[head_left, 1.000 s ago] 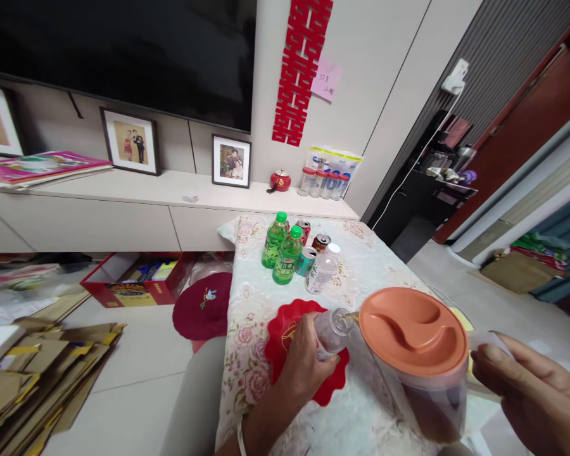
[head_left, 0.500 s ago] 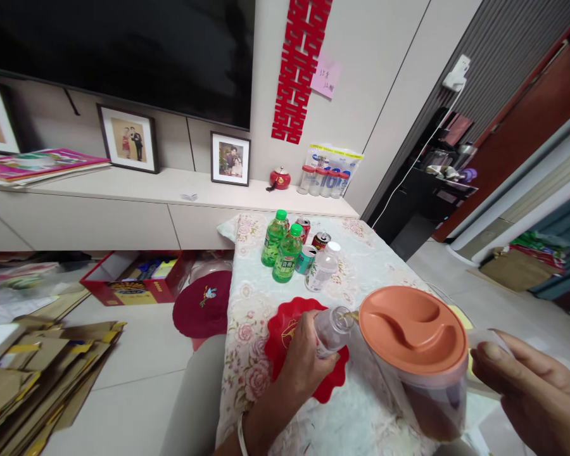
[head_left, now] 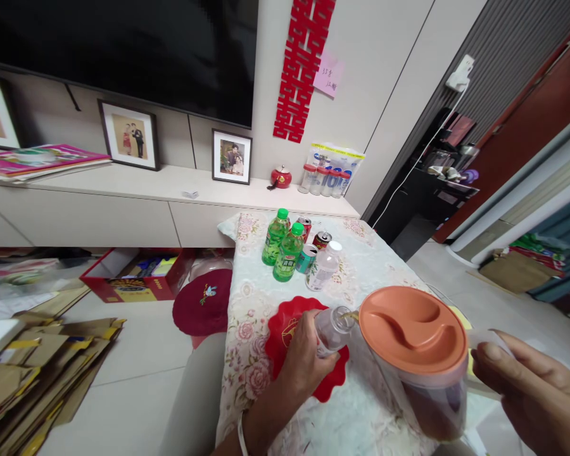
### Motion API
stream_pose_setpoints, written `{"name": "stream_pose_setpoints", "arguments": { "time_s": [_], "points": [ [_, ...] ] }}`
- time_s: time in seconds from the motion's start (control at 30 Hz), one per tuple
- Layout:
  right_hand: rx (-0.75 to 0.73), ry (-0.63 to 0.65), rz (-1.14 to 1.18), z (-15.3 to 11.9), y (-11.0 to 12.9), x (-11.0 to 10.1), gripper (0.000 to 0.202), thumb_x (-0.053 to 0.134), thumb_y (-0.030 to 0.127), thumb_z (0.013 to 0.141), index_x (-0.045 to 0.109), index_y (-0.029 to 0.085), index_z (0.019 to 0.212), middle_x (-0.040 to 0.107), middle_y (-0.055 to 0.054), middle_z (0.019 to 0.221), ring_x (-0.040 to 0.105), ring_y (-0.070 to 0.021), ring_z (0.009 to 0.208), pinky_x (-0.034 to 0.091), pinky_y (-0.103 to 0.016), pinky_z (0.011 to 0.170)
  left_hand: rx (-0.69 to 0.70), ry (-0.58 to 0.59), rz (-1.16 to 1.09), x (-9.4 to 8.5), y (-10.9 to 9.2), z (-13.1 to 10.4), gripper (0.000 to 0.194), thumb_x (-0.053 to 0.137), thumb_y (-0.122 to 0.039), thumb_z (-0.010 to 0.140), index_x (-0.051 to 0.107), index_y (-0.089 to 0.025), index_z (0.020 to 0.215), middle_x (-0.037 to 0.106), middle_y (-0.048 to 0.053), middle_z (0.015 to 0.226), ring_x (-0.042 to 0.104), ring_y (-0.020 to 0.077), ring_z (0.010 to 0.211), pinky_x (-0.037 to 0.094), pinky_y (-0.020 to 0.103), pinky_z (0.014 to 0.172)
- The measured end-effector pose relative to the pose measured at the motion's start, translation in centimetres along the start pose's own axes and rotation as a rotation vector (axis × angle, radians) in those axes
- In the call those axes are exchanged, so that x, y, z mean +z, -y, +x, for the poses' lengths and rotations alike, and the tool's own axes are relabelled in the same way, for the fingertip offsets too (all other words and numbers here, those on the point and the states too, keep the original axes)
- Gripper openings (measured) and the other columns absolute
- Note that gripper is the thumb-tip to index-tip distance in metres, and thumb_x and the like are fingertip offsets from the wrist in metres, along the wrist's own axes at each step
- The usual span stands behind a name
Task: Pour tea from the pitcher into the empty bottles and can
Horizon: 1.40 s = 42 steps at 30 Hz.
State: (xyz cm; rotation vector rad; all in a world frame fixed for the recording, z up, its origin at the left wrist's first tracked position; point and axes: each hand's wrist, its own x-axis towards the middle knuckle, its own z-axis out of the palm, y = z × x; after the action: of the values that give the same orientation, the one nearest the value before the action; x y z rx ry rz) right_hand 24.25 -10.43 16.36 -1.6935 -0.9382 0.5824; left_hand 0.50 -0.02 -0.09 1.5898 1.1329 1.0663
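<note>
My left hand (head_left: 306,358) is wrapped round a clear open bottle (head_left: 331,328), tilted to the right above a red scalloped plate (head_left: 278,335). The fingers of my right hand (head_left: 527,380) grip the handle of a clear pitcher (head_left: 432,405) with an orange lid (head_left: 413,329). Dark liquid lies inside the tipped pitcher, and a thin brownish stream runs from its spout into the bottle's mouth. Behind the plate stand two green bottles (head_left: 287,256), a teal can (head_left: 306,259), a dark can (head_left: 322,240), a red can (head_left: 304,227) and a white-capped clear bottle (head_left: 323,267).
A floral cloth (head_left: 247,304) covers the table. Beyond it, a white cabinet (head_left: 190,183) holds framed photos, a red pot (head_left: 280,177) and red-lidded jars (head_left: 323,182). On the left are a maroon stool (head_left: 202,304), a red box (head_left: 123,285) and flattened cardboard (head_left: 47,361).
Both hands, the bottle and the pitcher keep nearly the same positions, with the stream still running. The view has shifted very slightly.
</note>
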Motion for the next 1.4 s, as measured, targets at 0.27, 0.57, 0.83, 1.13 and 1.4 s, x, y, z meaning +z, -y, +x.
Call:
{"name": "stream_pose_setpoints", "arguments": {
  "time_s": [0.27, 0.57, 0.83, 1.13, 1.4],
  "points": [
    [0.026, 0.033, 0.034, 0.18, -0.34, -0.21, 0.029, 0.092, 0.054, 0.057, 0.076, 0.03, 0.059, 0.061, -0.002, 0.055, 0.054, -0.0196, 0.048, 0.049, -0.027, 0.038, 0.005, 0.007, 0.005, 0.02, 0.04, 0.03, 0.062, 0.073, -0.015, 0.061, 0.053, -0.028, 0.119, 0.072, 0.008, 0.116, 0.07, 0.0339, 0.112, 0.059, 0.05, 0.101],
    [0.037, 0.027, 0.046, 0.35, -0.45, -0.17, 0.029, 0.095, 0.051, 0.051, 0.077, 0.029, 0.059, 0.064, -0.003, 0.057, 0.055, -0.0194, 0.048, 0.049, -0.027, 0.036, 0.012, 0.01, 0.02, 0.16, 0.17, -0.06, 0.063, 0.071, -0.015, 0.063, 0.051, -0.029, 0.121, 0.07, 0.006, 0.12, 0.068, 0.0354, 0.119, 0.056, 0.049, 0.104],
    [-0.008, 0.045, 0.02, 0.23, -0.17, -0.06, 0.031, 0.092, 0.054, 0.056, 0.074, 0.028, 0.056, 0.057, -0.003, 0.052, 0.05, -0.0193, 0.047, 0.048, -0.028, 0.036, 0.022, 0.007, 0.002, 0.19, 0.36, 0.0, 0.065, 0.072, -0.014, 0.062, 0.05, -0.031, 0.121, 0.071, 0.007, 0.121, 0.068, 0.0339, 0.117, 0.057, 0.049, 0.104],
    [0.028, 0.049, 0.0, 0.47, -0.29, -0.11, 0.03, 0.093, 0.052, 0.053, 0.083, 0.028, 0.067, 0.074, -0.008, 0.066, 0.067, -0.0278, 0.06, 0.058, -0.032, 0.048, 0.01, -0.002, 0.021, -0.1, -0.15, -0.1, 0.062, 0.072, -0.015, 0.062, 0.055, -0.029, 0.12, 0.073, 0.004, 0.118, 0.07, 0.0325, 0.112, 0.059, 0.046, 0.1],
    [0.0, 0.058, -0.006, 0.59, -0.54, -0.22, 0.028, 0.092, 0.053, 0.055, 0.081, 0.028, 0.063, 0.069, -0.007, 0.06, 0.061, -0.0252, 0.053, 0.054, -0.032, 0.042, 0.028, -0.005, 0.004, -0.1, 0.01, -0.1, 0.061, 0.072, -0.016, 0.063, 0.056, -0.03, 0.12, 0.072, 0.005, 0.119, 0.07, 0.0334, 0.112, 0.059, 0.05, 0.101]
  ]
}}
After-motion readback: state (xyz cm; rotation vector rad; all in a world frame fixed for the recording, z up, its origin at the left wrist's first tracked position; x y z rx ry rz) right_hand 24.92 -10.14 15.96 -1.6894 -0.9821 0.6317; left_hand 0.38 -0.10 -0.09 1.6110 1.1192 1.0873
